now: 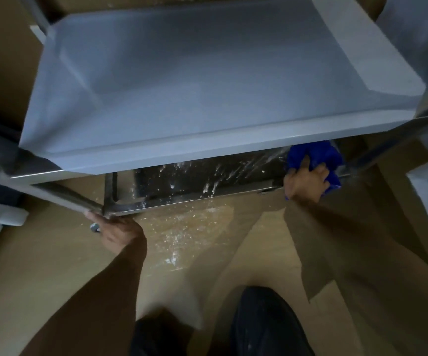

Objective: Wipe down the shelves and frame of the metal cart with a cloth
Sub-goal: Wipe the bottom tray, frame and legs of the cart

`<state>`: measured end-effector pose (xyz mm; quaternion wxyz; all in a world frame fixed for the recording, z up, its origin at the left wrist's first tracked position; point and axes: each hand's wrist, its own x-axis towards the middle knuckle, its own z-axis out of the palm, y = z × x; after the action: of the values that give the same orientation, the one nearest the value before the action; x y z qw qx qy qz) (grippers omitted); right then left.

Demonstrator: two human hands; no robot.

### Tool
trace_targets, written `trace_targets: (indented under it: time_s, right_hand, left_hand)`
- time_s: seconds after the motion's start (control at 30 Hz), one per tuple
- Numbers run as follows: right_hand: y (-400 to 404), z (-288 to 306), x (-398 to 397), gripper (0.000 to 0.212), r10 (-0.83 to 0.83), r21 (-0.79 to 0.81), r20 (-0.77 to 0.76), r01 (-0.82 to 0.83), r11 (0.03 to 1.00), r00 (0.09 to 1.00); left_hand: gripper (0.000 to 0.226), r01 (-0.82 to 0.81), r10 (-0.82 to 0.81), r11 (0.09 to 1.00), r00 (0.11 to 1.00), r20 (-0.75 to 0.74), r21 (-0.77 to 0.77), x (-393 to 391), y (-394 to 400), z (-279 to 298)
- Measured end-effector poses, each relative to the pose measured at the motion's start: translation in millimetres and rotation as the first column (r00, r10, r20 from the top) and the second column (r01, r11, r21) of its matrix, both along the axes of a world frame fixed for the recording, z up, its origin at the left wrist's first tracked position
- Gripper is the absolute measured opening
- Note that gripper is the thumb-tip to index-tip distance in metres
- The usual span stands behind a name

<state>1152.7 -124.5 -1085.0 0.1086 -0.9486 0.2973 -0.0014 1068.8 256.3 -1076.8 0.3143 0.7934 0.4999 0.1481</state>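
right hand (306, 182) pressing blue cloth (313, 156), lower shelf (195, 176)

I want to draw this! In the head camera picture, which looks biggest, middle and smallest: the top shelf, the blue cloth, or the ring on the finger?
1. Top shelf, by far the largest.
2. Blue cloth, partly hidden by the right hand.
3. Ring on the left hand, tiny.

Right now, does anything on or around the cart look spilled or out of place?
Yes. White flecks spatter the dark lower shelf and the floor just in front of it. The right hand holds a blue cloth at the shelf's right end.
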Motion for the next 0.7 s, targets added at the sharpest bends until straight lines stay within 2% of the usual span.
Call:
trace_targets:
  time_s: [0.07, 0.13, 0.27, 0.33, 0.43, 0.5, 0.6, 0.63, 0.7]
  right_hand:
    - [39, -2, -10, 0.057, 0.152, -0.056, -0.031, -0.153, 0.987, 0.988]
    - [85, -9, -18, 0.06, 0.288, -0.061, -0.013, -0.288, 0.956, 0.958]
    - [179, -11, -32, 0.068, 0.467, 0.061, -0.012, -0.465, 0.883, 0.884]
    - [228, -8, -39, 0.073, 0.563, 0.112, -0.045, -0.556, 0.824, 0.825]
    - [291, 2, -41, 0.074, 0.689, 0.159, -0.092, -0.672, 0.723, 0.719]
    - [330, 9, -39, 0.072, 0.777, 0.186, -0.132, -0.754, 0.63, 0.616]
    - [379, 17, -40, 0.071, 0.862, 0.227, -0.167, -0.832, 0.507, 0.479]
    - [390, 17, -42, 0.07, 0.867, 0.232, -0.17, -0.836, 0.497, 0.468]
    - [397, 15, -49, 0.067, 0.848, 0.236, -0.155, -0.815, 0.529, 0.506]
  left_hand:
    - [0.059, 0.02, -0.02, 0.997, 1.0, 0.0, -0.07, -7, -1, 9]
    - [0.057, 0.052, -0.052, 0.996, 0.999, -0.002, -0.076, -13, 6, 11]
    - [0.039, 0.004, -0.001, 0.991, 1.0, 0.028, -0.135, -9, 30, 15]
    - [0.036, 0.048, -0.042, 0.99, 0.998, 0.05, -0.133, -12, 44, 20]
    - [0.04, 0.113, -0.087, 0.972, 0.988, 0.127, -0.208, -18, 73, 23]
    - [0.045, 0.125, -0.099, 0.965, 0.988, 0.121, -0.232, -19, 92, 27]
    - [0.042, 0.165, -0.147, 0.955, 0.985, 0.09, -0.247, -19, 105, 38]
    - [0.041, 0.177, -0.157, 0.954, 0.982, 0.101, -0.243, -18, 107, 41]
    - [0.042, 0.214, -0.195, 0.95, 0.976, 0.102, -0.228, -18, 109, 44]
